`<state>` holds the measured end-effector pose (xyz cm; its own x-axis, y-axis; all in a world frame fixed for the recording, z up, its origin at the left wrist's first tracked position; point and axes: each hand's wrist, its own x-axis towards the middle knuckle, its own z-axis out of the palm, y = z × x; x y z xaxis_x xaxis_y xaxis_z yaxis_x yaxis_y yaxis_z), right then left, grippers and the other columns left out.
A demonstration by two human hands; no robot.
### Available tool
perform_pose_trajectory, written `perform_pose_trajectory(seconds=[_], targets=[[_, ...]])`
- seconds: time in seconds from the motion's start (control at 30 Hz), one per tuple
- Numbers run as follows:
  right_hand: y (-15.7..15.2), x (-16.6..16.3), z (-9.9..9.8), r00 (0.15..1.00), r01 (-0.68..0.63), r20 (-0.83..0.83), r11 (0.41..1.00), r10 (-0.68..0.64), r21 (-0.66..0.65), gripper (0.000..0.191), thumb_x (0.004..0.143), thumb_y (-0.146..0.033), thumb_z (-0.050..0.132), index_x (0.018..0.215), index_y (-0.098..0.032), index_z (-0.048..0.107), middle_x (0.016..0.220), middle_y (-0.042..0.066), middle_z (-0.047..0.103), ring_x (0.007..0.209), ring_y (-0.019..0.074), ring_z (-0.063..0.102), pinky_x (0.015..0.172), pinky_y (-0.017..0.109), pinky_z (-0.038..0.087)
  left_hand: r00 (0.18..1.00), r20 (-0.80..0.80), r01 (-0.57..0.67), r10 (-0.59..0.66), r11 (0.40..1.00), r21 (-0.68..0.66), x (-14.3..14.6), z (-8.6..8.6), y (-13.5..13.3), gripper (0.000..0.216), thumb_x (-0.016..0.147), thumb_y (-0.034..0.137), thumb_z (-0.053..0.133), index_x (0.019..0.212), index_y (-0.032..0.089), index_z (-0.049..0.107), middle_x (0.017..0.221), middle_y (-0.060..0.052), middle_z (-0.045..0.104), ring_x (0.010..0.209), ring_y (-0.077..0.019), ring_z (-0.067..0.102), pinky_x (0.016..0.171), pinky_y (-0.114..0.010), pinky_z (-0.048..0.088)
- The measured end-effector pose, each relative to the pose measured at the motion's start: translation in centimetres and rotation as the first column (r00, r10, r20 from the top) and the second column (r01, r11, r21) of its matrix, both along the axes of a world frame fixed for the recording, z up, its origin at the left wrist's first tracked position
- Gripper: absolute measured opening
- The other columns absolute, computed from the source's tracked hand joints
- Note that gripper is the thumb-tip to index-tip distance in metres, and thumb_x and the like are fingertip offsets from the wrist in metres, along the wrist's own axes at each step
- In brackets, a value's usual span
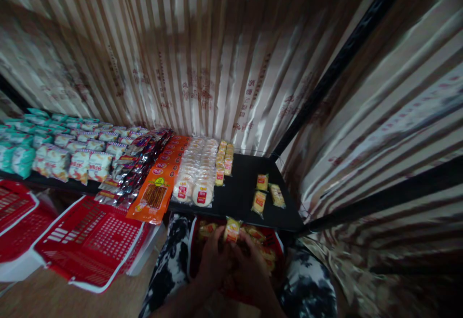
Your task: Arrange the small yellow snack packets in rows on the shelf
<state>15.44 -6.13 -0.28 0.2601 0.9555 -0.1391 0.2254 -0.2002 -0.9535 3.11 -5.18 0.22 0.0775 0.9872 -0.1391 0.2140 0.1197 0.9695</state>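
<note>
A small yellow packaged snack (232, 230) stands upright between my two hands, above a red basket (281, 248) at my lap. My left hand (212, 256) closes on its left side, and my right hand (250, 264) pinches it low on the right. Shadow covers some of the fingers. More yellow packets (266, 255) lie in the basket under and around my hands. On the black shelf (237, 197) just beyond, yellow packets stand in short rows (224, 159), and three loose ones (259, 201) lie at the right.
Left along the shelf come round white rice crackers (195, 183), an orange snack bag (155, 188), dark shiny packets (135, 164), white bread packs (88, 164) and green packs (23, 156). Red baskets (94, 236) stand below. A black post (325, 77) rises at the right before draped sheeting (202, 43).
</note>
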Motion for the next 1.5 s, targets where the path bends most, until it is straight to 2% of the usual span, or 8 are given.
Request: perform_pose_trajectory(seconds=[0.13,0.3,0.43,0.63,0.8,1.03,1.23,1.5], targets=[[2.6,0.2,2.6,0.993,0.003,-0.116,0.999,0.003,0.049,0.045,0.067,-0.042,0.060,0.105,-0.018,0.060,0.095,0.009,0.069,0.084,0.0229,0.066,0.077,0.035,0.053,1.000,-0.019,-0.009,0.012,0.986,0.165,0.8,2.0,2.5,0.043,0.079,0.026,0.044,0.119,0.012,0.051,0.120,-0.013,0.057,0.112,-0.0213,0.052,0.099,-0.036,0.040],[8.0,1.3,4.3,0.992,0.098,0.057,0.981,-0.109,0.166,0.049,0.069,-0.044,0.056,0.109,-0.016,0.057,0.093,0.009,0.068,0.081,0.0204,0.064,0.074,0.033,0.053,0.989,-0.112,-0.068,0.097,0.970,0.235,1.9,3.5,6.5,0.042,0.080,0.022,0.040,0.120,0.014,0.050,0.121,-0.012,0.056,0.114,-0.0192,0.051,0.100,-0.034,0.039],[12.7,1.7,4.3,0.964,0.124,0.208,0.971,-0.167,0.206,0.045,0.071,-0.041,0.051,0.108,-0.015,0.058,0.088,0.009,0.066,0.078,0.0193,0.063,0.072,0.031,0.051,0.981,-0.130,-0.114,0.143,0.971,0.209,3.3,3.7,9.1,0.045,0.083,0.024,0.038,0.125,0.012,0.047,0.131,-0.013,0.050,0.122,-0.0201,0.045,0.105,-0.036,0.034],[17.3,1.8,2.6,0.945,0.090,0.293,0.978,-0.144,0.188,0.040,0.071,-0.036,0.049,0.105,-0.018,0.060,0.090,0.007,0.067,0.075,0.0192,0.062,0.071,0.032,0.049,0.987,-0.152,-0.036,0.060,0.987,0.157,5.3,3.2,11.8,0.050,0.086,0.026,0.035,0.133,0.011,0.039,0.144,-0.009,0.031,0.136,-0.0190,0.021,0.113,-0.036,0.017],[19.2,1.7,2.0,0.941,0.040,0.326,0.987,-0.090,0.157,0.040,0.072,-0.030,0.048,0.108,-0.018,0.059,0.094,0.006,0.067,0.080,0.0185,0.062,0.074,0.030,0.048,0.984,-0.164,-0.046,0.070,0.988,0.145,5.3,2.3,12.9,0.049,0.087,0.028,0.030,0.133,0.011,0.039,0.142,-0.009,0.036,0.133,-0.0183,0.028,0.113,-0.037,0.020],[20.9,1.5,1.6,0.895,0.092,0.423,0.987,-0.139,0.130,0.039,0.073,-0.029,0.047,0.107,-0.017,0.060,0.091,0.007,0.067,0.081,0.0197,0.062,0.073,0.031,0.048,0.976,-0.198,-0.078,0.095,0.993,0.091,4.5,1.7,13.6,0.047,0.087,0.029,0.030,0.131,0.015,0.041,0.141,-0.008,0.039,0.132,-0.0184,0.030,0.112,-0.040,0.018],[21.2,1.0,0.9,0.889,0.072,0.440,0.987,-0.128,0.142,0.039,0.073,-0.030,0.047,0.109,-0.019,0.059,0.093,0.007,0.066,0.080,0.0187,0.062,0.072,0.029,0.047,0.973,-0.199,-0.092,0.114,0.989,0.116,4.6,1.4,13.8,0.046,0.087,0.028,0.028,0.127,0.013,0.045,0.137,-0.010,0.043,0.130,-0.0177,0.033,0.111,-0.038,0.019],[21.1,0.4,0.6,0.889,0.081,0.434,0.983,-0.145,0.162,0.043,0.077,-0.036,0.043,0.110,-0.013,0.058,0.097,0.012,0.064,0.080,0.0199,0.062,0.074,0.030,0.047,0.958,-0.229,-0.129,0.173,0.972,0.197,5.0,-0.8,13.9,0.046,0.086,0.027,0.027,0.124,0.012,0.049,0.132,-0.012,0.049,0.126,-0.0200,0.038,0.110,-0.041,0.023]])
